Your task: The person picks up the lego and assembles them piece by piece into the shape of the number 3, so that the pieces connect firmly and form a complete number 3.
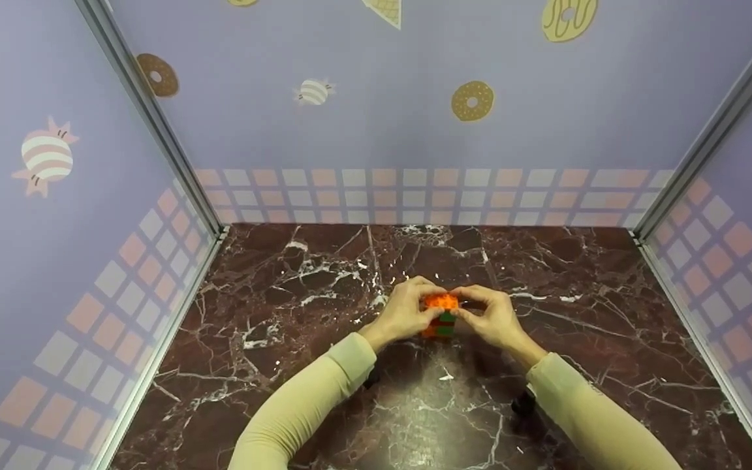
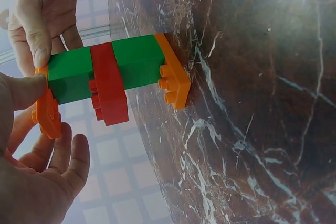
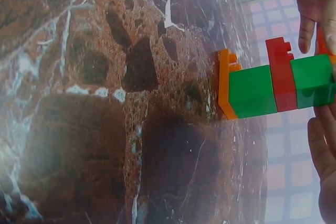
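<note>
A stack of toy building bricks stands upright on the marble-patterned table. From the bottom come an orange plate [image 2: 181,85], a green brick [image 3: 252,92], a red brick [image 2: 111,93], another green brick [image 2: 71,74] and an orange brick [image 1: 442,301] on top. The red brick juts out to the left with bare studs. My left hand [image 1: 405,310] pinches the left part of the top orange brick between thumb and fingers. Across from it, my right hand [image 1: 493,318] pinches the same brick's right end. In the right wrist view, most of that brick is hidden by fingers.
The dark marble-patterned table [image 1: 271,405] spreads around the stack. A patterned back wall [image 1: 382,130] rises behind it, with side walls at left and right. Metal rails [image 1: 187,150] run along the corners.
</note>
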`<state>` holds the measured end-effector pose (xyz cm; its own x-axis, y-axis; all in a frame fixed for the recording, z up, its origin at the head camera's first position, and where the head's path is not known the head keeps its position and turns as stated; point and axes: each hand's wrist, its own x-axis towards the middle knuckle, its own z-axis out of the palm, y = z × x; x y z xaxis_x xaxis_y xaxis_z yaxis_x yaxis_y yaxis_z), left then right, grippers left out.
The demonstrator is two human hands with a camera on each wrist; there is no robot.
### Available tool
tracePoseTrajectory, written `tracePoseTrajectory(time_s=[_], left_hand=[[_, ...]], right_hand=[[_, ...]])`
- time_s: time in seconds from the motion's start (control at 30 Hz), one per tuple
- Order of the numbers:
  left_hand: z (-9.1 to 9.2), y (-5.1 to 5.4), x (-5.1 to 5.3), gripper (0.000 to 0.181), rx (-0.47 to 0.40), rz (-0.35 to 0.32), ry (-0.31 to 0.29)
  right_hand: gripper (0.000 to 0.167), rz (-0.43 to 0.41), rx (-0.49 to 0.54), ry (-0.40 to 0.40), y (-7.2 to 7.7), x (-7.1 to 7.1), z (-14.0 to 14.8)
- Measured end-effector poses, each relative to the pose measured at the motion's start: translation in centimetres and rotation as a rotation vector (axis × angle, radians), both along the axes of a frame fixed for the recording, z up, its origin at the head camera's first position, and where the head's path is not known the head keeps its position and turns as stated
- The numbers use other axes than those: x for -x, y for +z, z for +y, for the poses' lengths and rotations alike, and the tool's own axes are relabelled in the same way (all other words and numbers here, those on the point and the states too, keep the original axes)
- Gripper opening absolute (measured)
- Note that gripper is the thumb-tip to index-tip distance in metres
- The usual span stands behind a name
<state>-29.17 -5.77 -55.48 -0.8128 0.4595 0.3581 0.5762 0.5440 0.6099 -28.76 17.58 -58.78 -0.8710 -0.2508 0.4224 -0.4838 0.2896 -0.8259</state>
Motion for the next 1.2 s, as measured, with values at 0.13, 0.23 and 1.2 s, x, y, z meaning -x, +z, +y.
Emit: tracePoseTrajectory(time_s=[0.13,0.23,1.2], left_hand=[[0.0,0.0,-0.2,0.038,0.023,0.009,-0.016],[-0.1,-0.1,-0.2,0.044,0.052,0.013,-0.027],[-1.9,-3.6,-1.4,0.076,-0.043,-0.233,0.046]], right_hand=[[0.033,0.030,-0.004,0.008,0.0,0.0,0.0],[0.035,0.058,-0.004,0.009,-0.2,0.0,0.1],[0.066,-0.135,-0.092,-0.050,-2.6,-1.2,0.1]])
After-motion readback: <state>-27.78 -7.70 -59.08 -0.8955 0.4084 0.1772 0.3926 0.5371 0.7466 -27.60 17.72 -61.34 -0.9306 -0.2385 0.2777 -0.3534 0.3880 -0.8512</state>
